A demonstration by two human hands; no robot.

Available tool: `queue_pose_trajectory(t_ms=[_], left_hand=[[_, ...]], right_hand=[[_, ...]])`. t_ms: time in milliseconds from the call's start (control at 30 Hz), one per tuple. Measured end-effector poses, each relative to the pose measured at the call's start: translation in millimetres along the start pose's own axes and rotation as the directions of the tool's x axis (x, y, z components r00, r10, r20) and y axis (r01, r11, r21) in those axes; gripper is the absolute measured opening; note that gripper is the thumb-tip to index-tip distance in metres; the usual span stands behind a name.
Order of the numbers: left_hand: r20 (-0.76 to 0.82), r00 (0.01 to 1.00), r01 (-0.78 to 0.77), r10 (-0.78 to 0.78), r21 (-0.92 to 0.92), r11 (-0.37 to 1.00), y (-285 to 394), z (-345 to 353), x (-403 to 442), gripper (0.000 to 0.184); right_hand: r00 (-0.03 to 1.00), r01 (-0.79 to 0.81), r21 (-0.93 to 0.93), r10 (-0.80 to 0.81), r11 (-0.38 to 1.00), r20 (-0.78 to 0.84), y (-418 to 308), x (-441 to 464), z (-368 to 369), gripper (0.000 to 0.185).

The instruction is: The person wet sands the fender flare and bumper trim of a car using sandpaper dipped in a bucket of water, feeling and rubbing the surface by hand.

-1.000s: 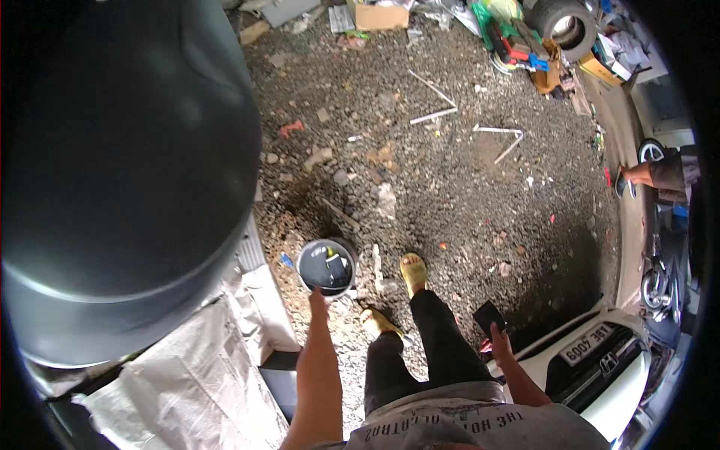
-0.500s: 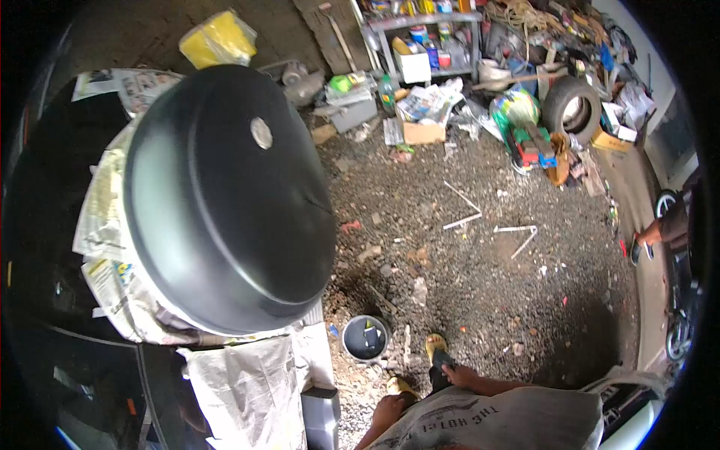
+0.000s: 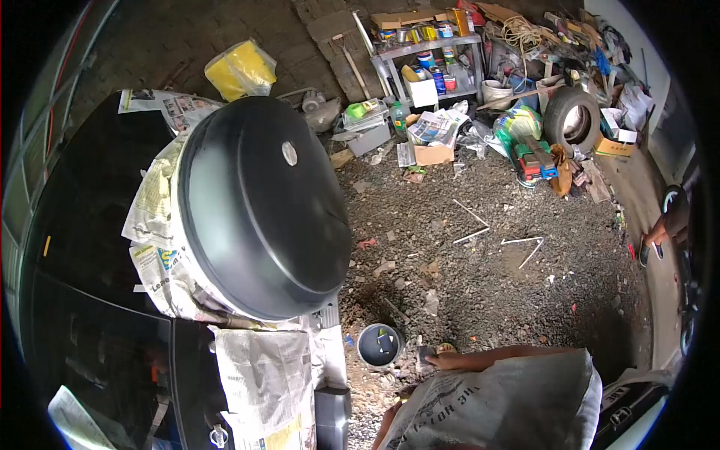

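My right hand (image 3: 444,361) reaches in from the right, its fingers closed on a small flat dark grey piece (image 3: 425,358), perhaps sandpaper. Just left of that piece a grey bucket (image 3: 362,358) stands on the gravel, with a few small dark and green bits inside. Low in the view is my left hand (image 3: 391,414), partly covered by my shirt; its fingers cannot be made out. A large rounded black cover (image 3: 259,202), like a spare-wheel cover, bulges from the dark vehicle at left. It has a pale oval spot, and newspaper (image 3: 154,217) is tucked around its edge.
More newspaper (image 3: 262,375) hangs over the vehicle below the cover. Bent white strips (image 3: 523,241) lie on the gravel. A shelf of cans (image 3: 427,49), a tyre (image 3: 571,118) and piled clutter line the back. At far right, another person's leg (image 3: 660,227) shows.
The view has shifted, so the cover and background sit lower and farther right. My right hand, still holding the grey piece, now appears nearer the bucket.
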State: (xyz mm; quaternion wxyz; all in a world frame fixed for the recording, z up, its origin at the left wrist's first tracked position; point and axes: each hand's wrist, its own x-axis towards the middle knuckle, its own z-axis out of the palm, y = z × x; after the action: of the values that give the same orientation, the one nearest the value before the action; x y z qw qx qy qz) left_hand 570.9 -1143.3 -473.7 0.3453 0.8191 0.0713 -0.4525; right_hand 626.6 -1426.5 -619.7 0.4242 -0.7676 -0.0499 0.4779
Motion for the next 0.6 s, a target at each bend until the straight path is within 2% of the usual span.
queue_pose_trajectory(t_ms=[67,133,233,267,300,333,367,400,467,500,567,600], left_hand=[[-0.008,1.000,-0.001,0.000,-0.029,1.000,0,-3,-1,0.053],[-0.023,1.000,-0.001,-0.001,-0.067,0.998,-5,-4,-8,0.053],[-0.047,0.999,-0.014,0.006,-0.155,0.988,-22,-2,-24,0.054],[-0.055,0.998,-0.017,0.007,-0.186,0.982,-31,2,-31,0.054],[-0.069,0.998,-0.022,0.007,-0.220,0.975,-42,6,-40,0.054],[-0.081,0.997,-0.033,0.013,-0.252,0.967,-55,11,-50,0.054],[-0.093,0.996,-0.038,0.012,-0.287,0.957,-70,19,-62,0.054],[-0.108,0.994,-0.047,0.013,-0.322,0.946,-84,29,-79,0.054],[-0.137,0.990,-0.066,0.009,-0.416,0.907,-107,55,-105,0.054],[-0.152,0.988,-0.073,0.003,-0.461,0.884,-115,71,-117,0.054],[-0.145,0.988,-0.036,-0.051,-0.541,0.840,-131,103,-149,0.054],[-0.140,0.987,-0.020,-0.074,-0.575,0.818,-131,109,-162,0.054]], right_hand=[[0.944,0.257,0.011,-0.249,0.966,-0.215,-7,1,11,0.081],[0.864,0.347,-0.095,-0.358,0.933,-0.355,-4,0,37,0.088],[0.929,0.333,-0.054,-0.337,0.942,-0.154,-27,-43,24,0.067],[0.918,0.347,-0.172,-0.371,0.922,-0.139,-25,-38,28,0.053],[0.907,0.363,-0.282,-0.406,0.888,-0.111,-17,-27,37,0.055],[0.898,0.380,-0.380,-0.435,0.844,-0.070,-11,-14,51,0.072],[0.972,0.234,-0.103,-0.236,0.967,-0.011,-6,-4,64,0.057],[0.999,0.018,0.153,-0.026,0.988,0.048,0,6,77,0.053],[0.998,0.058,0.274,-0.060,0.960,0.000,-19,-36,92,0.060],[1.000,-0.011,0.338,0.005,0.941,0.021,-80,-80,85,0.063],[0.980,-0.136,0.135,0.114,0.981,0.161,-102,-106,86,0.058],[0.975,-0.156,0.156,0.127,0.975,0.181,-114,-113,89,0.058]])
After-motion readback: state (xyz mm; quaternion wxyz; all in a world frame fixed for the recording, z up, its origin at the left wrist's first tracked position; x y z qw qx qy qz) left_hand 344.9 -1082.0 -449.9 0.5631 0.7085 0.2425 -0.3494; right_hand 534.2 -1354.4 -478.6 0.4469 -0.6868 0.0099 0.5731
